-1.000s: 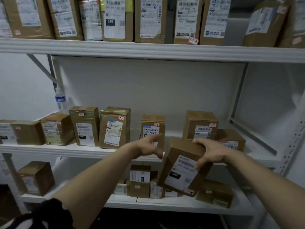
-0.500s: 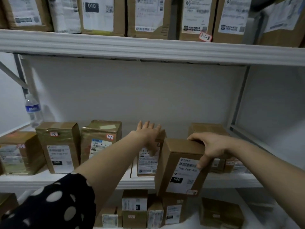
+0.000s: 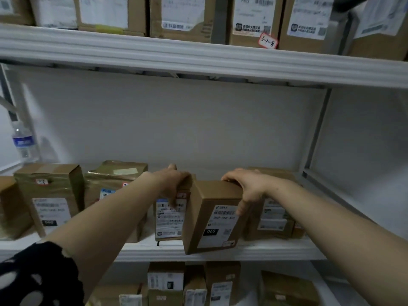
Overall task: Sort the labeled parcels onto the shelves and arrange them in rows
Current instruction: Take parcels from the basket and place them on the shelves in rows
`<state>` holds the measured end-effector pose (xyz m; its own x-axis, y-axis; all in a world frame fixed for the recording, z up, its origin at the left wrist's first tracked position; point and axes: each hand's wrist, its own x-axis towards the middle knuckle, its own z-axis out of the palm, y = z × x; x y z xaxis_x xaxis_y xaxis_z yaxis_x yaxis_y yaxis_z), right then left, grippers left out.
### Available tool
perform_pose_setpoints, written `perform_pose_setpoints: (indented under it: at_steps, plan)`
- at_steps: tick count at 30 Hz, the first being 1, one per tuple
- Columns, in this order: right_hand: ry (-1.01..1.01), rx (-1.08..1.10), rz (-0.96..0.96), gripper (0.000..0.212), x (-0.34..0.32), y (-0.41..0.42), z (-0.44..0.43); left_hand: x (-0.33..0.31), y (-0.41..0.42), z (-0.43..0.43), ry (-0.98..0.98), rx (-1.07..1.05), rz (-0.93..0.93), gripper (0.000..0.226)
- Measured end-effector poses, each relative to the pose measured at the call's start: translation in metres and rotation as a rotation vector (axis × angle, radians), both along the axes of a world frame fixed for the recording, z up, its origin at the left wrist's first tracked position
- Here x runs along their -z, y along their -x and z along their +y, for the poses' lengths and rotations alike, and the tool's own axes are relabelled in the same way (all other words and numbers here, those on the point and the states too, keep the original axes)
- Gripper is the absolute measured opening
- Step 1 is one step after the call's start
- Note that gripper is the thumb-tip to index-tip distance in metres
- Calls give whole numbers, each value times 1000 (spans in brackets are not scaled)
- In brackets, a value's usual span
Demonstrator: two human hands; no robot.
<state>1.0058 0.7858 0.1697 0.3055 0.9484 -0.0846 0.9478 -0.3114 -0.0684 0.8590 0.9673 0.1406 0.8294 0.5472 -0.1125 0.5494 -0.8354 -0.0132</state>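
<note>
**Parcel 060 at the lip of the middle shelf**

The right-hand grip (image 3: 249,187) is clamped on the 060 parcel (image 3: 210,217), fingers over its top, thumb on the label. The parcel is tilted, its lower edge over the front of the middle shelf (image 3: 276,250). The left-hand grip (image 3: 174,184) holds the neighbouring parcel (image 3: 169,221) just to the left, touching it. Another labelled carton (image 3: 272,217) crowds the right side; a taped parcel (image 3: 114,180) and a water bottle (image 3: 23,142) stand further left. The upper shelf (image 3: 198,58) carries a row of cartons. White wall (image 3: 176,124) behind.
</note>
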Motion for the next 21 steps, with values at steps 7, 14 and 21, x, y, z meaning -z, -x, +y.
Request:
perform_pose_setpoints:
  at_steps: [7, 14, 21]
  plan:
    - [54, 5, -76, 89, 12, -8, 23, 4, 11, 4, 37, -42, -46, 108]
    - [108, 35, -121, 87, 12, -16, 24, 4, 15, 8, 56, -72, -89, 97]
    - [120, 86, -176, 85, 13, -22, 27, 5, 15, 14, 59, -89, -71, 98]
